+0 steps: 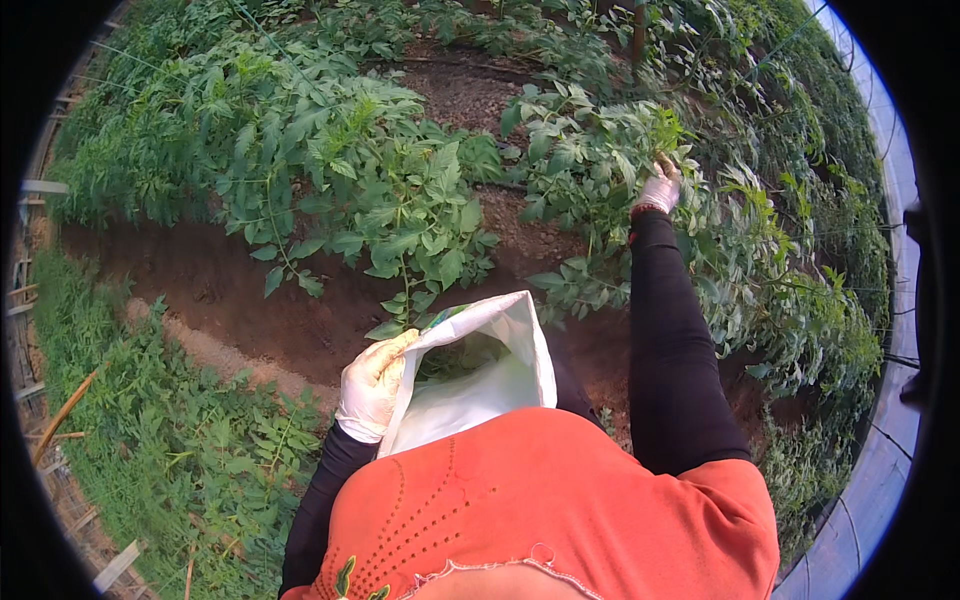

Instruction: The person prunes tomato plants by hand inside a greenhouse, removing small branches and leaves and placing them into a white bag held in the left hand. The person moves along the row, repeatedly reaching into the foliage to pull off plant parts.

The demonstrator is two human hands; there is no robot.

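My left hand (375,388), in a thin white glove, grips the left rim of a white sack (480,401). The sack's mouth gapes upward in front of my red shirt, and some green plant cuttings (461,358) lie inside it. Stretched out to the far right, my right hand (661,186) wears a similar glove with stained fingertips. It is among the leaves near the top of a tomato plant (600,150). Foliage partly hides those fingers, so whether they pinch a shoot is unclear.
Leafy tomato plants (300,150) grow in rows on both sides of a bare soil furrow (225,270). More plants (195,450) fill the lower left. A brown stake (639,37) and green support strings (274,41) stand beyond. Plastic sheeting (900,300) curves along the right edge.
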